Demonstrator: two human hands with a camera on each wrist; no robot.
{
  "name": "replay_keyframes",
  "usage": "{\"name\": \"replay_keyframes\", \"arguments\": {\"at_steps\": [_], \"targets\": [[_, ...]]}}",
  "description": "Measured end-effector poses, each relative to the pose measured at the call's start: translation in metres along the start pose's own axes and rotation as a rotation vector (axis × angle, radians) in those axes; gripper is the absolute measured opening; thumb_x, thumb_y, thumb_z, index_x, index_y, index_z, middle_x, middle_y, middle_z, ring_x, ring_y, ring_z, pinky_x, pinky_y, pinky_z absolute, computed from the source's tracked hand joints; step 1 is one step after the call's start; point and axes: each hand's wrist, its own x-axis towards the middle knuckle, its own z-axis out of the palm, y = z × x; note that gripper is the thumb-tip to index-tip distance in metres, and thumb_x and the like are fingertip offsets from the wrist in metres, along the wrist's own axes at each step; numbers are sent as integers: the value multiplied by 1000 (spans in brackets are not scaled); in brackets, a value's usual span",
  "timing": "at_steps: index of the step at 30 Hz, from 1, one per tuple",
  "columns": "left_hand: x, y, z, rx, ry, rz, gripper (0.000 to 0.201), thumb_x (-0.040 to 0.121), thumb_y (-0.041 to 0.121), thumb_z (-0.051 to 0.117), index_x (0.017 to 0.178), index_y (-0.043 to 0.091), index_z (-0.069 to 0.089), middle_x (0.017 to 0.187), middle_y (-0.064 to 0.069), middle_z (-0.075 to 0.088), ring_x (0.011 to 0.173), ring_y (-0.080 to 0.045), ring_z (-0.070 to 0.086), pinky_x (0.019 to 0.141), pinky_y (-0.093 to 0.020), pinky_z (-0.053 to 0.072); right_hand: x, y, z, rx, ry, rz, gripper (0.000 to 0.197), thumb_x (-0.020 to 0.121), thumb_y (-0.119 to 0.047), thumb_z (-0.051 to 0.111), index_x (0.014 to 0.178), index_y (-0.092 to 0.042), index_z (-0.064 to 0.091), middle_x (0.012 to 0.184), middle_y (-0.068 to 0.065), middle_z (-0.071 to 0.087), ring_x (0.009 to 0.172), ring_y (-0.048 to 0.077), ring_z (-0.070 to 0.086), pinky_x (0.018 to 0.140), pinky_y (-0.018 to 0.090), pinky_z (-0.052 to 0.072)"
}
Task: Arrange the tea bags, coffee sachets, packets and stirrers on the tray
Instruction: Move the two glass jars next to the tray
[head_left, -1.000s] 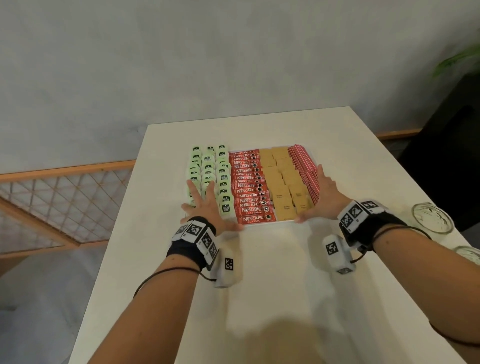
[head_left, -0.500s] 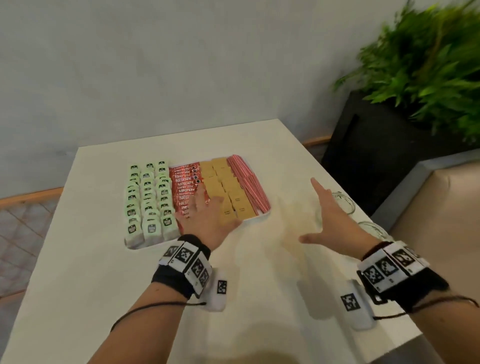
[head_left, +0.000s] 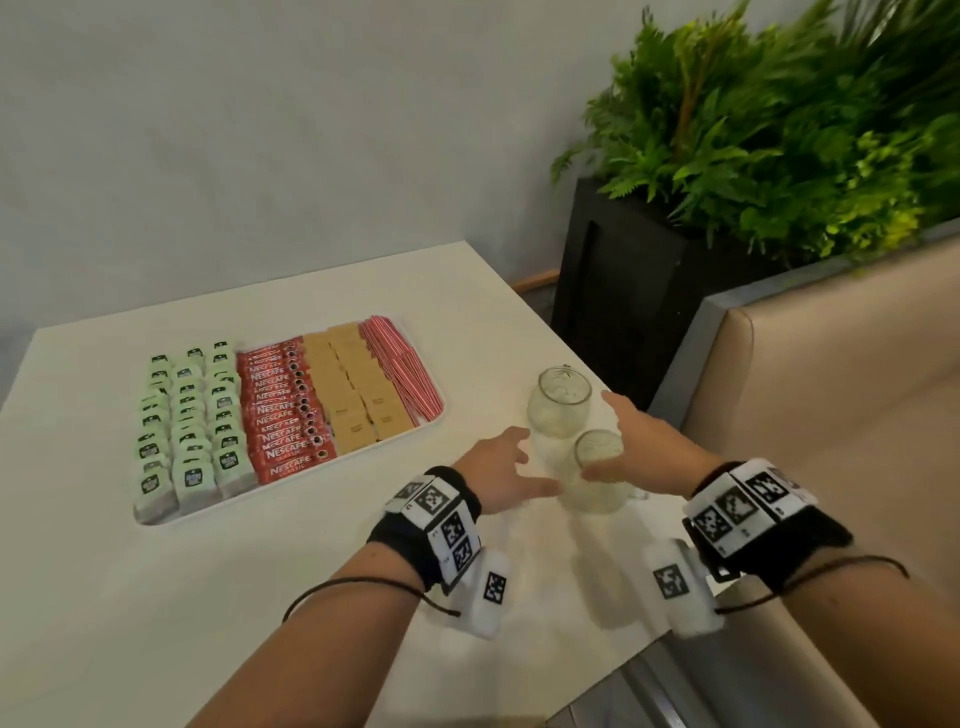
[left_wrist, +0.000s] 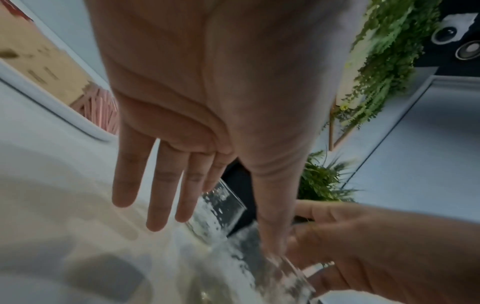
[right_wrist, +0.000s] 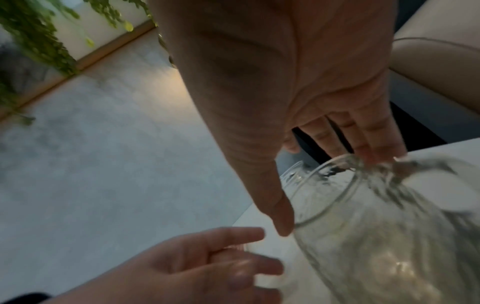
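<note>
A white tray (head_left: 363, 451) lies on the left of the table. It holds rows of green tea bags (head_left: 187, 426), red coffee sachets (head_left: 283, 410), brown packets (head_left: 353, 395) and red-and-white stirrers (head_left: 402, 374). To its right stand two clear glass jars, one farther (head_left: 558, 405) and one nearer (head_left: 597, 483). My left hand (head_left: 535, 465) is open beside them, its thumb against the nearer jar (left_wrist: 272, 277). My right hand (head_left: 615, 439) straddles that jar's mouth (right_wrist: 376, 236), fingers nearly straight, thumb on the rim.
The table's right edge (head_left: 623, 665) runs close behind the jars. Beyond it are a beige bench seat (head_left: 831, 389) and a black planter box (head_left: 613, 291) full of ferns (head_left: 779, 130). A grey wall stands behind the table.
Both hands left the tray and swung right to the two glass jars. The view turned right with them, so the tray now lies at the left.
</note>
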Motion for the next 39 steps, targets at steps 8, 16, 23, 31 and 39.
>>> {"name": "replay_keyframes", "arguments": {"at_steps": [8,16,23,31,39], "targets": [[-2,17,16,63,-10,57,97,76,53,76,149,15,25,139,-2,50,123,-19,51,94,-27,39,-3,-7,7,398,-105,94,65,95,-26,60,150,-14,26,131,10,52,110,24,59,83,34,58],[-5,1,12,74,23,60,80,70,47,81,135,26,39,124,1,59,107,-19,58,94,-36,49,44,5,-5,-63,158,-210,87,79,-26,78,151,-25,28,157,-2,23,139,19,34,110,31,34],[-7,-28,-25,-43,244,-1,78,72,46,81,136,26,41,134,0,54,107,-16,54,89,-26,41,92,-3,-13,-239,42,-226,97,75,-18,81,153,-28,23,160,-3,19,142,24,27,115,38,28],[-11,-60,-93,-132,454,-47,70,76,40,80,132,22,42,109,15,54,98,-9,56,64,-10,35,143,-45,-5,-188,27,-270,93,70,-26,85,148,-15,36,142,1,41,130,20,42,108,27,32],[17,-113,-112,-188,563,-9,78,52,71,78,117,42,47,112,15,60,101,-3,60,86,-31,56,218,-119,24,-149,172,-254,94,70,-38,84,146,-13,35,141,5,39,127,23,45,103,31,37]]}}
